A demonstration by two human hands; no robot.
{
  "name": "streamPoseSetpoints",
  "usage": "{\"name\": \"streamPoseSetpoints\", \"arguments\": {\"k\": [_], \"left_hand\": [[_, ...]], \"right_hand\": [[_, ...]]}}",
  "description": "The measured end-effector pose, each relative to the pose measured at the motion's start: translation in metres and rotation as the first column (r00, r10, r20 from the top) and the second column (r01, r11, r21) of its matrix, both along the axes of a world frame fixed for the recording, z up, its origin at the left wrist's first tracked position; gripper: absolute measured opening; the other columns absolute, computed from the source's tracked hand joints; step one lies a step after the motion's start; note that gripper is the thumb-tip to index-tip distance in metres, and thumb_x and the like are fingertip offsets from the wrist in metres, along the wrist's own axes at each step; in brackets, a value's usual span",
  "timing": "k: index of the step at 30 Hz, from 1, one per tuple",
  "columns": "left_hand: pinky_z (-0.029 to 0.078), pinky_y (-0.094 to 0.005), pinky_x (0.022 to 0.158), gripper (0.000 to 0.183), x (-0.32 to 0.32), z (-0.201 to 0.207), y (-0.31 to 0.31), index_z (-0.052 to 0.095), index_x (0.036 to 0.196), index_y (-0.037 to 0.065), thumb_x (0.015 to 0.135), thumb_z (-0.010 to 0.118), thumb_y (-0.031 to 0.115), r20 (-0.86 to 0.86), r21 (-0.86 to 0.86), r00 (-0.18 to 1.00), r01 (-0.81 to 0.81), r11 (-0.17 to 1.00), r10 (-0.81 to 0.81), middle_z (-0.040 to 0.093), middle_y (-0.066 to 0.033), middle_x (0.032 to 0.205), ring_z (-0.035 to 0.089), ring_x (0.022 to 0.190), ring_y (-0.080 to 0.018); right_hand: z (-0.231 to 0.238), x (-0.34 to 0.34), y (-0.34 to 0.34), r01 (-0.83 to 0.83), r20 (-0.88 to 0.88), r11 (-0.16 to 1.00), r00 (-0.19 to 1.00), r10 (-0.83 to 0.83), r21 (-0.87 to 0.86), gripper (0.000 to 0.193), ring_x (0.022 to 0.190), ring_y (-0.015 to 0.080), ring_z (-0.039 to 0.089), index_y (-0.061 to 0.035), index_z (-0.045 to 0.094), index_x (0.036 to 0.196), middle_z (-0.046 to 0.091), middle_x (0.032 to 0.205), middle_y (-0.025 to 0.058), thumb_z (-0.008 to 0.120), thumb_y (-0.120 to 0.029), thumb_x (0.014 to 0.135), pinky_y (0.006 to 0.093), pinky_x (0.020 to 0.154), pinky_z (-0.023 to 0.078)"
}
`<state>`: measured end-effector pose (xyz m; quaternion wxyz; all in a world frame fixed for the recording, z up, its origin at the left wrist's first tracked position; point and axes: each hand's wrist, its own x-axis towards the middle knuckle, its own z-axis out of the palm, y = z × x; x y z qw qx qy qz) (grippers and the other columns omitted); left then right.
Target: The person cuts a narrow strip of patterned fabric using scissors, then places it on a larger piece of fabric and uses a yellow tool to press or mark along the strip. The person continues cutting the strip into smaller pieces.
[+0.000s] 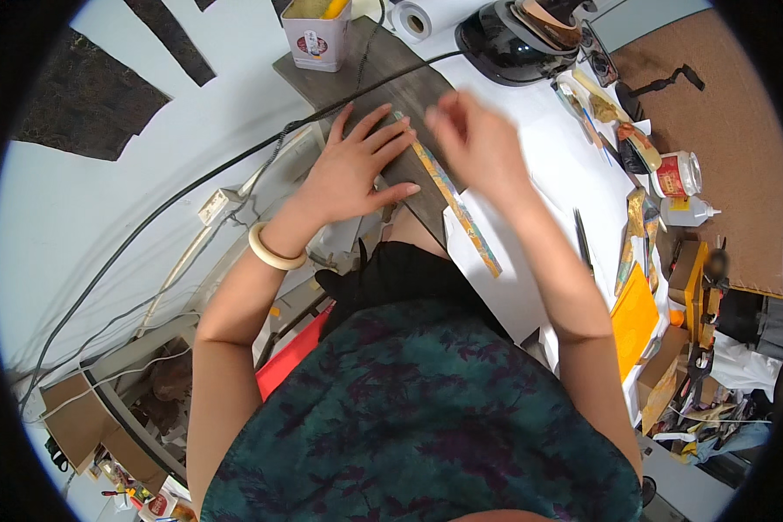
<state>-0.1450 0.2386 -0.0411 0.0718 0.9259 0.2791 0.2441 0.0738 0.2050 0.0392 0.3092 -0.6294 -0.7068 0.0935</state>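
Note:
A narrow strip of blue and gold patterned material lies slantwise across a dark wooden board, its near end over white paper. My left hand, with a pale bangle at the wrist, is open with fingers spread on the board. Its fingertips touch the strip's far end. Just right of that end, my right hand is raised, slightly blurred, its fingers curled closed. Whatever they hold, if anything, is hidden.
A black cable crosses the board beyond my hands. A tin box and a tape roll stand at the far side, with a black iron-like appliance. Black tweezers, patterned scraps and a white jar lie right.

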Motion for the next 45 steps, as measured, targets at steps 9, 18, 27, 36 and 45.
{"name": "streamPoseSetpoints", "arguments": {"k": [9,18,27,36,45], "left_hand": [[0.023,-0.059,0.131,0.061,0.0,0.004,0.003,0.065,0.142,0.001,0.102,0.064,0.047,-0.019,0.013,1.0,0.005,1.0,-0.005,0.062,-0.0143,0.15,0.043,0.153,-0.0351],[0.032,-0.0515,0.131,0.058,0.006,0.008,0.006,0.059,0.14,-0.011,0.087,0.067,0.011,-0.075,0.003,0.992,0.102,0.995,-0.102,0.054,-0.0217,0.15,0.048,0.146,-0.0391],[0.034,-0.051,0.13,0.064,0.005,0.009,0.006,0.054,0.145,-0.01,0.088,0.067,0.015,-0.127,-0.023,0.986,0.108,0.994,-0.11,0.054,-0.0247,0.149,0.049,0.144,-0.041],[0.031,-0.0522,0.131,0.061,0.0,0.015,0.005,0.053,0.154,0.002,0.1,0.063,0.029,-0.157,-0.054,0.981,0.108,0.993,-0.115,0.052,-0.0256,0.152,0.047,0.148,-0.0405],[0.025,-0.0562,0.133,0.064,-0.002,0.026,0.004,0.053,0.16,0.02,0.1,0.065,0.04,-0.244,-0.101,0.952,0.162,0.982,-0.183,0.045,-0.0288,0.161,0.04,0.154,-0.0443]], "right_hand": [[-0.057,-0.004,-0.054,0.011,-0.13,0.998,0.991,-0.019,-0.061,0.021,0.073,0.0346,0.073,0.0025,0.075,0.112,0.072,0.086,0.0165,0.075,-0.008,0.094,0.0448,0.07,0.058],[-0.056,0.004,-0.059,-0.244,0.293,0.97,0.928,0.229,0.015,0.031,0.096,0.0316,0.065,0.0088,0.073,0.111,0.063,0.1,0.0151,0.069,-0.001,0.082,0.0393,0.084,0.057],[-0.05,0.007,-0.063,-0.299,0.399,0.954,0.875,0.273,0.003,0.032,0.097,0.0304,0.065,0.0115,0.071,0.113,0.065,0.103,0.0156,0.064,0.0,0.085,0.038,0.085,0.058],[-0.055,0.013,-0.068,-0.261,0.27,0.965,0.928,0.256,-0.017,0.041,0.097,0.0304,0.065,0.0081,0.072,0.123,0.063,0.102,0.0148,0.068,0.001,0.082,0.0402,0.084,0.057],[-0.055,0.015,-0.08,-0.17,0.173,0.986,0.971,0.167,-0.001,0.042,0.088,0.0296,0.065,-0.0018,0.076,0.124,0.06,0.093,0.0122,0.07,0.007,0.084,0.0416,0.076,0.057]]}}
